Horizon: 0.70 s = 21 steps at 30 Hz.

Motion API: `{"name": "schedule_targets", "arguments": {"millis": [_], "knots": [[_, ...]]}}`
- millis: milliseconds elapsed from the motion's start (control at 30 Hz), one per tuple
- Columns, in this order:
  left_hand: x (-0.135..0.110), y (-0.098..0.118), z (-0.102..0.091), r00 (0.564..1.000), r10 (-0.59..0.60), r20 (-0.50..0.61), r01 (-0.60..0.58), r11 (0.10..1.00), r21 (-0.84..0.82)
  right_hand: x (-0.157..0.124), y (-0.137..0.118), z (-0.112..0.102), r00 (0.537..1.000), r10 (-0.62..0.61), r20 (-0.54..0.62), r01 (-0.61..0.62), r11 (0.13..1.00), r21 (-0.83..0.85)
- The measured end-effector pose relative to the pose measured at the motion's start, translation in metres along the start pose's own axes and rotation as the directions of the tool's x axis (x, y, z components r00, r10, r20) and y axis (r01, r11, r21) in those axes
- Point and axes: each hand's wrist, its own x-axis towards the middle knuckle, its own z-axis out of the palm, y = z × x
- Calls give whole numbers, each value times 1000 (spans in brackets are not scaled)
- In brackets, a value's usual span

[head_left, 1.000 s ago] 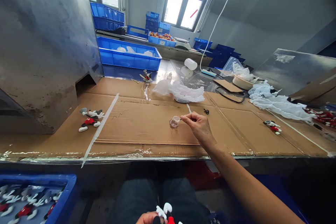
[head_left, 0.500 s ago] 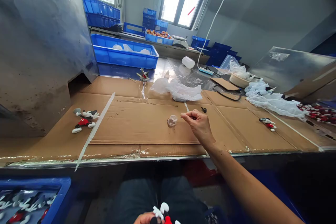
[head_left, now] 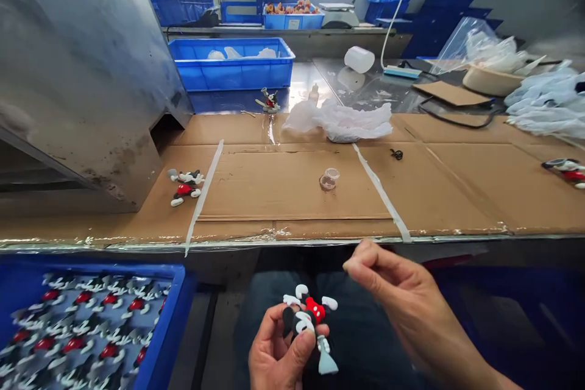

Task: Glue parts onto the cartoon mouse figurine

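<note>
My left hand [head_left: 278,350] grips a small cartoon mouse figure [head_left: 307,320] in red, black and white, held above my lap below the table edge. My right hand [head_left: 393,292] hovers just right of the figure, thumb and forefinger pinched together; whether anything tiny sits between them I cannot tell. A small clear plastic cup [head_left: 329,179] stands on the cardboard sheet [head_left: 292,186] covering the table, well beyond both hands.
A blue bin [head_left: 176,311] at lower left holds several similar figures. One figure [head_left: 185,183] lies on the cardboard at left, another [head_left: 564,169] at far right. A crumpled plastic bag [head_left: 342,122], a blue crate [head_left: 233,64] and a metal machine housing [head_left: 82,73] stand behind.
My right hand has pulled back from beside the clear cup to my lap, next to the figure. The view has tilted down, showing my left hand and the blue bin more fully.
</note>
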Motion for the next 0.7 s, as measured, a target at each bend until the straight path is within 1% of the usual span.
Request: {"name": "schedule_targets", "arguments": {"millis": [67, 133, 267, 333, 400, 567, 633, 700], "knots": [[-2, 1, 1, 1000, 6, -23, -6, 1000, -1, -19, 12, 11, 997, 64, 44, -67, 995, 67], [-4, 1, 0, 999, 31, -15, -31, 1000, -1, -30, 24, 18, 993, 102, 59, -108, 989, 103], [-9, 0, -3, 994, 110, 15, -110, 994, 14, -36, 36, 22, 988, 145, 60, -151, 983, 103], [-10, 0, -3, 994, 108, 22, -109, 993, 35, -36, 36, 22, 990, 130, 50, -134, 987, 93], [-12, 1, -2, 997, 75, 30, -76, 995, 58, -35, 35, 22, 992, 112, 53, -117, 988, 97], [-16, 4, 2, 1000, -3, 1, 3, 997, 71, -34, 31, 26, 988, 127, 88, -136, 985, 107], [-18, 4, 3, 1000, 10, -3, -10, 997, 75, -35, 30, 27, 987, 132, 94, -141, 986, 92], [-20, 2, 4, 999, 53, -6, -52, 993, 102, -36, 30, 27, 988, 125, 87, -133, 988, 83]]}}
